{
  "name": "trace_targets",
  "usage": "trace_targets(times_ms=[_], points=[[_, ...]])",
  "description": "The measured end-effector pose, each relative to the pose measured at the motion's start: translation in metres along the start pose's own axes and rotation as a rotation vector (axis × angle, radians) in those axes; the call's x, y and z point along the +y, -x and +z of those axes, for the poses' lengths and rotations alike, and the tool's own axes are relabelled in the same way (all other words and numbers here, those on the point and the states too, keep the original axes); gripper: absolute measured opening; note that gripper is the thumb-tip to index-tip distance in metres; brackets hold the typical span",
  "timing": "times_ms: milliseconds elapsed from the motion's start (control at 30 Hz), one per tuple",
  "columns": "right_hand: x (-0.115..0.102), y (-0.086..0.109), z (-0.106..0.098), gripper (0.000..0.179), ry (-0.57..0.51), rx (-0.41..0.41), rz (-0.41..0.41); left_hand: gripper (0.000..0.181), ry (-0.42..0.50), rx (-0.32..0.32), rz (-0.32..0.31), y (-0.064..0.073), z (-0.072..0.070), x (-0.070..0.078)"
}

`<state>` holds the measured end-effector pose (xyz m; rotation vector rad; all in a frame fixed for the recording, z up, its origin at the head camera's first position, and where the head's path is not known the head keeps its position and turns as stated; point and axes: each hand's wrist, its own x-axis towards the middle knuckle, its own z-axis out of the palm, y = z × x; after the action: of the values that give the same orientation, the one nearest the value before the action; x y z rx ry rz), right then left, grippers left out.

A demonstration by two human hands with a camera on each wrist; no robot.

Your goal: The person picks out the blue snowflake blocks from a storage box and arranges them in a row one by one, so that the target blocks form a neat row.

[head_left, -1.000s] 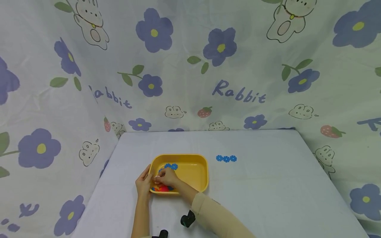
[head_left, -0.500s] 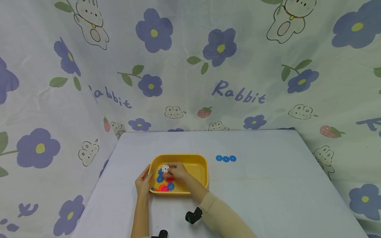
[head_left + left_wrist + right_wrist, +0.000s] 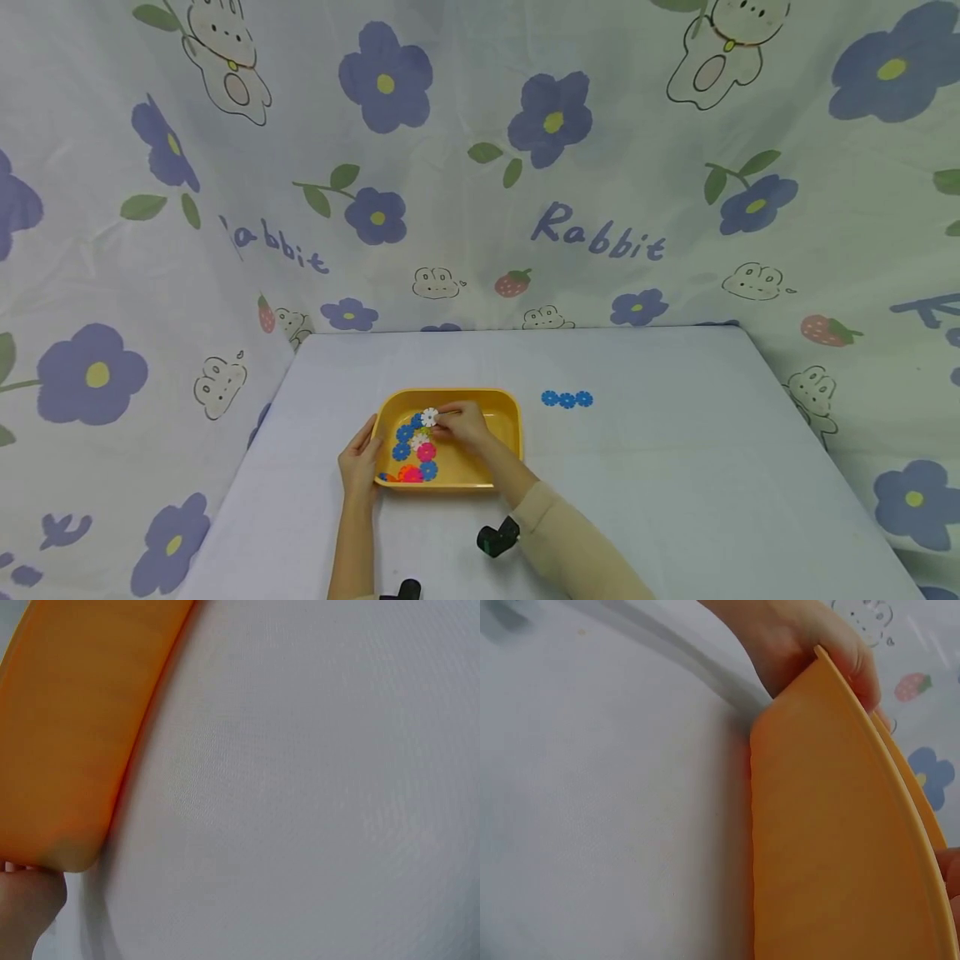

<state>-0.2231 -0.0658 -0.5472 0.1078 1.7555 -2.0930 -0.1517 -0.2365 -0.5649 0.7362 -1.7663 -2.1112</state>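
Right hand (image 3: pixel 465 423), with a white flower-shaped disc (image 3: pixel 429 417) in its fingertips, has shifted slightly toward the far wall and right end of the yellow tray (image 3: pixel 461 472) over the last half second. Second white disc (image 3: pixel 419 442), not visible then, now shows inside the tray.

Hands: apart from each other. Right hand, inside the tray's outline, pinches the first white disc between thumb and fingers, near the tray's far wall. Left hand (image 3: pixel 360 458) grips the tray's left end, same hold as half a second ago; right wrist view shows its fingers reaching over the rim.

Tray contents: loose discs bunched in the left half. Blue discs (image 3: pixel 401 451) run along the tray's left side up toward its far wall. Deep pink disc (image 3: pixel 426 452) lies just on the near side of the second white one. At the tray's near-left corner, an orange-and-pink cluster (image 3: pixel 410 474), with another blue disc (image 3: pixel 428 471) just right of it; individual pieces in the cluster hard to separate.

Outside the tray: row of three blue discs (image 3: pixel 567 400), edge to edge, lies to its right, about level with its far wall. Worktop (image 3: pixel 660 467) under the tray is white. Beyond the tray hangs a fabric backdrop (image 3: pixel 450 167) printed with rabbits, strawberries and purple flowers. Beige sleeve (image 3: pixel 577 542) on the right arm, nearside of the tray.
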Motion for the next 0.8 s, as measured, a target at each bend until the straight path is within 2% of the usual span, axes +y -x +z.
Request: trace_targets(times_ms=[100, 133, 233, 333, 467, 567, 633, 700, 800], points=[[0.001, -0.002, 0.002, 0.024, 0.021, 0.094, -0.020, 0.044, 0.022, -0.005, 0.010, -0.001, 0.000, 0.000], [0.002, -0.002, 0.002, 0.024, 0.072, 0.128, -0.044, 0.044, 0.029, -0.006, 0.012, -0.001, 0.000, 0.000], [0.003, -0.001, 0.005, 0.023, 0.273, 0.175, -0.137, 0.044, 0.036, -0.011, 0.010, -0.001, 0.000, 0.000], [0.003, 0.004, 0.011, 0.016, 0.520, 0.172, -0.248, 0.044, 0.028, -0.009, 0.005, -0.001, -0.001, 0.000], [0.006, 0.010, 0.021, 0.009, 0.671, 0.058, -0.375, 0.045, 0.038, -0.036, 0.011, 0.001, -0.001, 0.000], [0.011, 0.012, 0.029, 0.013, 0.670, -0.085, -0.364, 0.045, 0.052, -0.051, 0.010, 0.002, -0.001, 0.000], [0.015, 0.013, 0.034, 0.017, 0.655, -0.147, -0.330, 0.044, 0.048, -0.054, 0.008, 0.002, -0.002, 0.001], [0.017, 0.015, 0.038, 0.020, 0.633, -0.174, -0.294, 0.044, 0.058, -0.047, 0.005, 0.002, -0.002, 0.002], [0.020, 0.015, 0.044, 0.021, 0.653, -0.162, -0.304, 0.045, 0.067, -0.054, 0.010, 0.002, -0.002, 0.003]])
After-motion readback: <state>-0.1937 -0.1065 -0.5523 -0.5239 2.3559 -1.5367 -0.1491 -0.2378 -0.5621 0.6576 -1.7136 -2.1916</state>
